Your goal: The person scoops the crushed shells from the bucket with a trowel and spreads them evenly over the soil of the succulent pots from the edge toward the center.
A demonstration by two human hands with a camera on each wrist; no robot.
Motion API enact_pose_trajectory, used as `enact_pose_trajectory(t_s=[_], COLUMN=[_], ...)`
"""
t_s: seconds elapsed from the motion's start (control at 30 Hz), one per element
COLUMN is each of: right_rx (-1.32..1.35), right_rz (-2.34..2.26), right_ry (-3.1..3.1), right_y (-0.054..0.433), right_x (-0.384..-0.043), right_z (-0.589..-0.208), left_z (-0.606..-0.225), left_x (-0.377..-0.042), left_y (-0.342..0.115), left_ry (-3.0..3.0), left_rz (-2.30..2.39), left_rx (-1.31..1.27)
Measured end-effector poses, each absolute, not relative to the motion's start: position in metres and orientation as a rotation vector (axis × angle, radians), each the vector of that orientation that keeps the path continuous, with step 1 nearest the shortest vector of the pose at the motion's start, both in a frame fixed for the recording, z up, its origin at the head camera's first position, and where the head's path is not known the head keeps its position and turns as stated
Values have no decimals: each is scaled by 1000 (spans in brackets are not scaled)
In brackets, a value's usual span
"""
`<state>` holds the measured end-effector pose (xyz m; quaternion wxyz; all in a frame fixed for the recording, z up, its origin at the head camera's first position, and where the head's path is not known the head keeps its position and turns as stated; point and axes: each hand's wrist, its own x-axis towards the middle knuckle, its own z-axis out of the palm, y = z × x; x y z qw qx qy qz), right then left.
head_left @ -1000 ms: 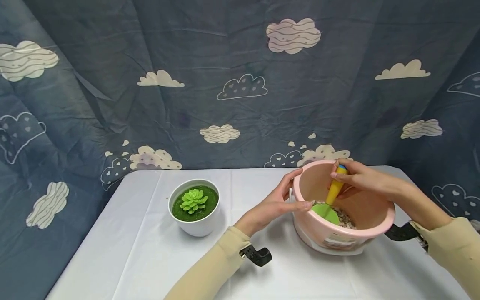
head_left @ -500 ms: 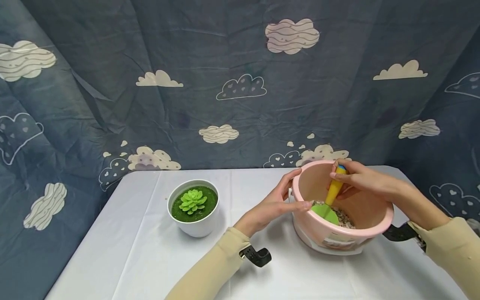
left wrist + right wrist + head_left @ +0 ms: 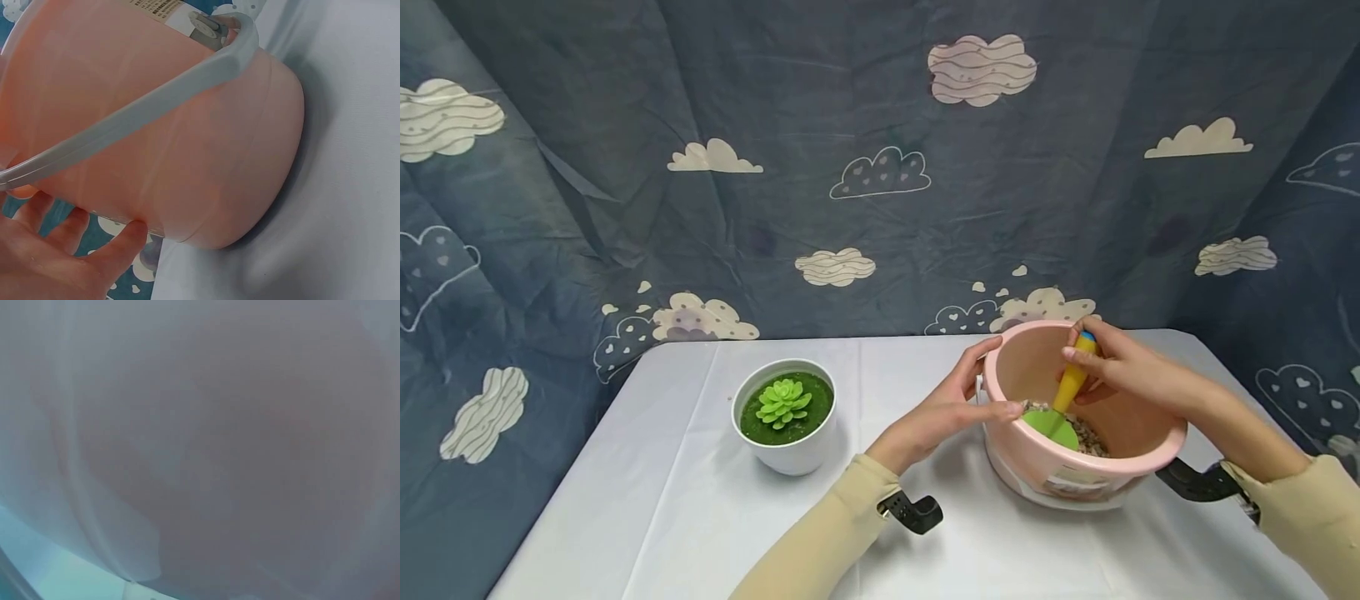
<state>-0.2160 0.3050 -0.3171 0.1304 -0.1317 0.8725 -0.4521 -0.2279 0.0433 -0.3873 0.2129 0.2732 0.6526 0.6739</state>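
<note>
A pink bucket (image 3: 1045,479) stands on the white table, with pale, pebble-like bits (image 3: 1088,437) on its floor. My left hand (image 3: 936,417) holds its left side, thumb at the near rim and fingers round the far side. In the left wrist view, fingertips (image 3: 134,231) touch the outer wall near the pale bucket handle (image 3: 144,115). Inside the bucket, my right hand (image 3: 1123,367) grips the yellow handle of a toy shovel (image 3: 1070,385) with a blue end. Its green blade sits among the bits. The right wrist view shows only the blurred bucket wall (image 3: 219,437).
To the left stands a white pot (image 3: 797,458) holding a green succulent (image 3: 783,403) on a green bed. Behind the white table (image 3: 700,500) hangs a dark blue curtain (image 3: 880,225) with clouds. Both wrists carry black straps.
My right hand and the shovel handle shift very slightly to the right, and the wrist lowers a little. The left hand keeps its place on the bucket. The whole view drifts slightly.
</note>
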Motion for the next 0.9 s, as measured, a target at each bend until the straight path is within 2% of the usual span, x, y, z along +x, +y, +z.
enact_pose_trajectory(t_s=[0.9], right_rx=[-261], right_rz=[-1322], right_ry=[2596], right_y=[303], right_x=[-218], right_z=[-317], left_z=[-390], left_x=[-228], left_y=[44], left_ry=[1720], left_rz=[1935], left_rx=[761])
